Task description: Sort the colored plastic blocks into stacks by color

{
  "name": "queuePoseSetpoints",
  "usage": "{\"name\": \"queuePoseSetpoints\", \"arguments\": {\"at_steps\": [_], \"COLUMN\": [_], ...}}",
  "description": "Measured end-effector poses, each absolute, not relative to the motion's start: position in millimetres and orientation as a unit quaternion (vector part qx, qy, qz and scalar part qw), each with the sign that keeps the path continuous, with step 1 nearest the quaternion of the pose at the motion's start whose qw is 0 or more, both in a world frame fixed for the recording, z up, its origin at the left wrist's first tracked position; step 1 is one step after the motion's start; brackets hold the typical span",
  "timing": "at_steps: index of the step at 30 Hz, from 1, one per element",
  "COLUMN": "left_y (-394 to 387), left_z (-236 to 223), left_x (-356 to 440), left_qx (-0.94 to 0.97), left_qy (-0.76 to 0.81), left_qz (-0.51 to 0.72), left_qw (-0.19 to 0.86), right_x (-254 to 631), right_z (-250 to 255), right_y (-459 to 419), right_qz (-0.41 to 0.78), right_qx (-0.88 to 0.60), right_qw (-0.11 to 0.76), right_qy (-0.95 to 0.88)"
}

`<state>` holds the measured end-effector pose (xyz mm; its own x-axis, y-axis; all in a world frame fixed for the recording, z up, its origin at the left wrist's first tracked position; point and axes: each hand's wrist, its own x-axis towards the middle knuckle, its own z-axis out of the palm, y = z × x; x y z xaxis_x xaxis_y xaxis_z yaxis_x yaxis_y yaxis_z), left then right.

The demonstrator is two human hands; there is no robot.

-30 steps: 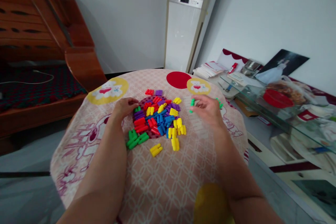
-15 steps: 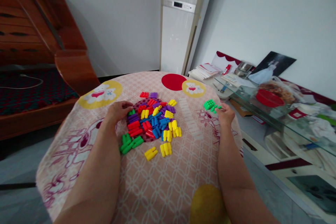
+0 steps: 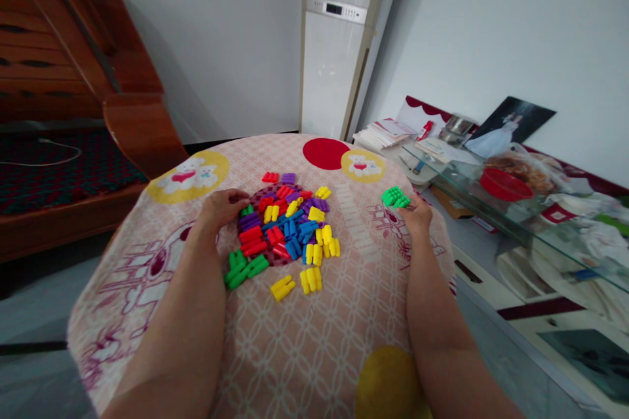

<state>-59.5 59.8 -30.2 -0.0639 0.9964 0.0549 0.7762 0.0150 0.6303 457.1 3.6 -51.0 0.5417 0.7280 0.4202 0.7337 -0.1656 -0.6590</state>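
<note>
A heap of small plastic pegs (image 3: 287, 229) in red, blue, yellow, purple and green lies on a round dark red pegboard in the middle of a table covered by a patterned pink cloth (image 3: 304, 340). My left hand (image 3: 220, 205) rests curled against the left rim of the heap, fingers touching the pegs. My right hand (image 3: 417, 215) lies near the table's right edge, fingers closed beside a small cluster of green pegs (image 3: 394, 196). More green pegs (image 3: 244, 266) and yellow pegs (image 3: 295, 283) lie loose in front of the heap.
A wooden bench with a dark cushion (image 3: 73, 137) stands at the left. A tall white air conditioner (image 3: 334, 46) stands behind the table. At the right, a low glass-topped cabinet (image 3: 515, 209) holds papers, a red bowl and a framed photo.
My right hand moved from the middle of the table out to its right edge, carrying green pegs to the green cluster. The view shifted slightly. My left hand stayed by the heap.
</note>
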Motion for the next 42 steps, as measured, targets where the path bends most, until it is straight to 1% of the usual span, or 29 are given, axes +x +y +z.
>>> {"name": "queuePoseSetpoints", "arguments": {"at_steps": [4, 6, 8, 11, 14, 17, 20, 21, 23, 25, 30, 33, 36, 39, 42], "left_y": [60, 58, 57, 56, 56, 55, 54, 54, 54, 54, 52, 54, 57, 59, 60], "left_z": [-31, -31, -32, -32, -31, -31, -32, -32, -32, -32, -31, -33, -35, -36, -35], "left_x": [-61, -61, -60, -59, -60, -61, -61, -61, -60, -59, -60, -61, -62, -64, -66], "left_qx": [0.652, 0.655, 0.656, 0.653, 0.655, 0.659, 0.653, 0.65, 0.643, 0.641, 0.647, 0.65, 0.649, 0.655, 0.659], "left_qy": [0.686, 0.684, 0.68, 0.682, 0.68, 0.674, 0.671, 0.672, 0.675, 0.674, 0.673, 0.672, 0.667, 0.665, 0.67], "left_qz": [0.254, 0.254, 0.258, 0.259, 0.26, 0.266, 0.276, 0.278, 0.282, 0.285, 0.282, 0.277, 0.284, 0.279, 0.266], "left_qw": [0.199, 0.198, 0.201, 0.203, 0.203, 0.204, 0.215, 0.221, 0.228, 0.232, 0.219, 0.221, 0.232, 0.224, 0.214], "right_x": [447, 443, 437, 405, 338, 254, 184, 167, 144, 131, 127, 132, 141, 170, 225], "right_z": [-42, -36, -29, -14, 4, 11, 2, -2, -12, -20, -23, -18, -10, 6, 25], "right_y": [0, -4, -7, -12, -27, -54, -82, -89, -97, -100, -101, -107, -104, -84, -55], "right_qz": [0.042, 0.021, -0.03, -0.081, -0.055, 0.002, 0.035, 0.036, 0.025, 0.005, -0.026, -0.011, 0.034, 0.074, 0.041], "right_qx": [-0.78, -0.784, -0.777, -0.731, -0.635, -0.469, -0.314, -0.282, -0.248, -0.243, -0.243, -0.238, -0.253, -0.345, -0.492], "right_qw": [0.448, 0.436, 0.426, 0.43, 0.419, 0.355, 0.237, 0.205, 0.152, 0.121, 0.086, 0.082, 0.113, 0.196, 0.28], "right_qy": [-0.435, -0.442, -0.462, -0.524, -0.647, -0.809, -0.919, -0.937, -0.956, -0.962, -0.966, -0.968, -0.96, -0.915, -0.823]}}
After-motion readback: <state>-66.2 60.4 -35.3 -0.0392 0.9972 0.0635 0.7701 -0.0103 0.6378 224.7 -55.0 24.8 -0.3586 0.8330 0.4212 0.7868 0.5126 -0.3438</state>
